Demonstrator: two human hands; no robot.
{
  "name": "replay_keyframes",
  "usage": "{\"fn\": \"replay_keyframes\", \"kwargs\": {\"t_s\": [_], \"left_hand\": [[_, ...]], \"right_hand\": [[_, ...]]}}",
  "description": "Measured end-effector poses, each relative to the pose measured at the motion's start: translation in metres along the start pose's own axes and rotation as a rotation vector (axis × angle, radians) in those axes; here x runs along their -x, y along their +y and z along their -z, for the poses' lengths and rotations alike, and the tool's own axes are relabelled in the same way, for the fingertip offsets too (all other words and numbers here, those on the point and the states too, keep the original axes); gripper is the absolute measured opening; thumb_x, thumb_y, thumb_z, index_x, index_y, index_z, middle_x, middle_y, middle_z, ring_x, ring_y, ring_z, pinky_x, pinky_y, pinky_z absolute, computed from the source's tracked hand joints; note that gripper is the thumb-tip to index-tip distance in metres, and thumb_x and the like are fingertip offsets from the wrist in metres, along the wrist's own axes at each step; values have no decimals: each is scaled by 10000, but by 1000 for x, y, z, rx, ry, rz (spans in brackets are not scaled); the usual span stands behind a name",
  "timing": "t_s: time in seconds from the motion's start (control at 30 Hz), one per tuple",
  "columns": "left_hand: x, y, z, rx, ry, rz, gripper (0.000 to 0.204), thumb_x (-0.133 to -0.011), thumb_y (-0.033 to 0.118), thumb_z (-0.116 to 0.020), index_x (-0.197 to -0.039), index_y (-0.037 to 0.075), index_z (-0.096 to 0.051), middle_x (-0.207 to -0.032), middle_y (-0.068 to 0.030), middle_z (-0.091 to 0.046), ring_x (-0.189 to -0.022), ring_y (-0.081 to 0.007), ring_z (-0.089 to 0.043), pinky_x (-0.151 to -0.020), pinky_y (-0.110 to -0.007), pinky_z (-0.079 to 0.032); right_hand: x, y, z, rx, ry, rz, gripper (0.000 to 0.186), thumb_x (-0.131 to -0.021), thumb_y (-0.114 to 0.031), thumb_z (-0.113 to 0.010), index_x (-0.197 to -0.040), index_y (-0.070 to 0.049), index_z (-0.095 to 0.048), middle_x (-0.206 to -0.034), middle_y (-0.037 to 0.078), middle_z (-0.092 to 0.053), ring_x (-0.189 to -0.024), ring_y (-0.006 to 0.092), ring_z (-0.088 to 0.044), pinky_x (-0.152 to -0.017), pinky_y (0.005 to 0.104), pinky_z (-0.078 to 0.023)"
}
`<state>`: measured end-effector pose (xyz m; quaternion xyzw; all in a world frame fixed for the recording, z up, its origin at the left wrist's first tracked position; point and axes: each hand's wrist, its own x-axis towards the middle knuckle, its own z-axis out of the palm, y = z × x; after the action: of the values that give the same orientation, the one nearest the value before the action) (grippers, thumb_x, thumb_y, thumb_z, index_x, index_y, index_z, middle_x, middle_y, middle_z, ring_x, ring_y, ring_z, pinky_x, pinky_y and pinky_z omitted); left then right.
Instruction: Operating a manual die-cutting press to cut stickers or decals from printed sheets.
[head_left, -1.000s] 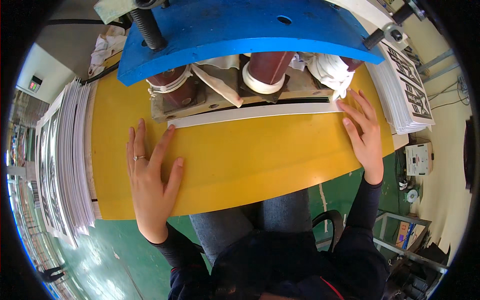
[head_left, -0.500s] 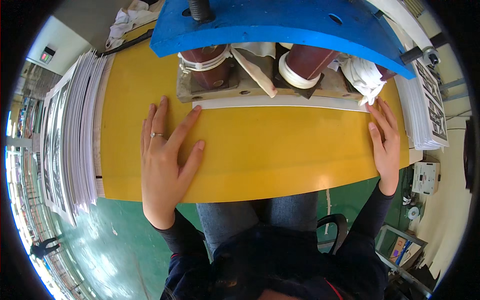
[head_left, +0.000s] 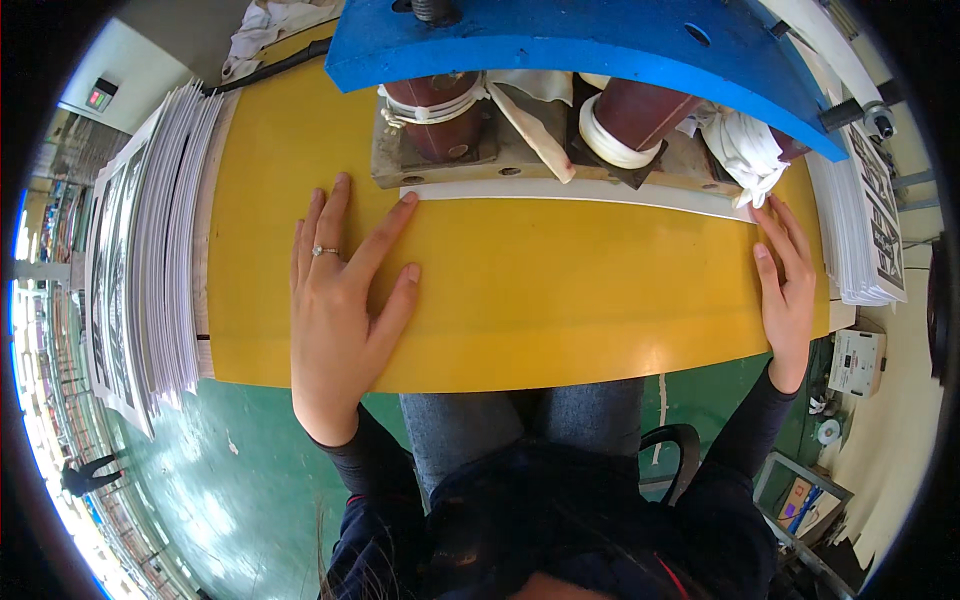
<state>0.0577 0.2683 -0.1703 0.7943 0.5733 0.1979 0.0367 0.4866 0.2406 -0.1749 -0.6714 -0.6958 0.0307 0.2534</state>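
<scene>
Currently, the white strip (head_left: 500, 190) is lying on the yellow tabletop (head_left: 520, 300) along the metal block (head_left: 395, 152); I'm reckoning uneven pushing could skew it. My left hand (head_left: 345, 290) is resting splayed open, index tip touching the strip's left end; my right hand (head_left: 788, 290), loosely open, is touching its right end, neither gripping.

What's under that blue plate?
Under the blue plate: dark red cylinders, white cloth and a grey block, with a white strip along the block's front edge. The plate covers whatever's farther back.
</scene>
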Motion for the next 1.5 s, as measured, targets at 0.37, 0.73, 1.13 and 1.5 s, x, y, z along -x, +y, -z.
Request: {"fn": "replay_keyframes", "kwargs": {"t_s": [0.37, 0.73, 1.13, 1.5], "left_hand": [[2, -1, -1, -12, 3, -3, 485, -917, 189, -607, -1401, 188, -635, -1584, -246, -391, -1464, -466, -356, -1193, -524, -292], [0, -3, 1, 38, -4, -23, 482, -921, 185, -611, -1402, 194, -629, -1551, -259, -420, -1435, -494, -371, -1178, -536, -305], [1, -1, -1, 4, -18, -1, 476, -943, 197, -578, -1417, 184, -622, -1581, -225, -404, -1469, -462, -340, -1196, -540, -282], [1, -1, 0, -8, -21, 7, 476, -946, 201, -574, -1419, 193, -621, -1587, -213, -401, -1476, -453, -334, -1200, -539, -278]], "right_hand": [[0, 0, -1, -2, -1, 16, 389, -983, -213, -581, -1346, -103, -669, -1464, 217, -545, -1367, 377, -510, -1151, 425, -366], [-2, -6, -3, -42, 40, 25, 329, -943, -176, -622, -1251, -76, -679, -1395, 207, -595, -1334, 403, -528, -1105, 438, -411], [0, -8, -1, -30, 59, 1, 308, -939, -181, -634, -1230, -86, -669, -1378, 216, -598, -1330, 413, -527, -1105, 448, -409], [-1, -10, 1, -35, 61, -1, 310, -936, -183, -633, -1225, -76, -663, -1373, 217, -600, -1314, 414, -536, -1102, 447, -411]]}}
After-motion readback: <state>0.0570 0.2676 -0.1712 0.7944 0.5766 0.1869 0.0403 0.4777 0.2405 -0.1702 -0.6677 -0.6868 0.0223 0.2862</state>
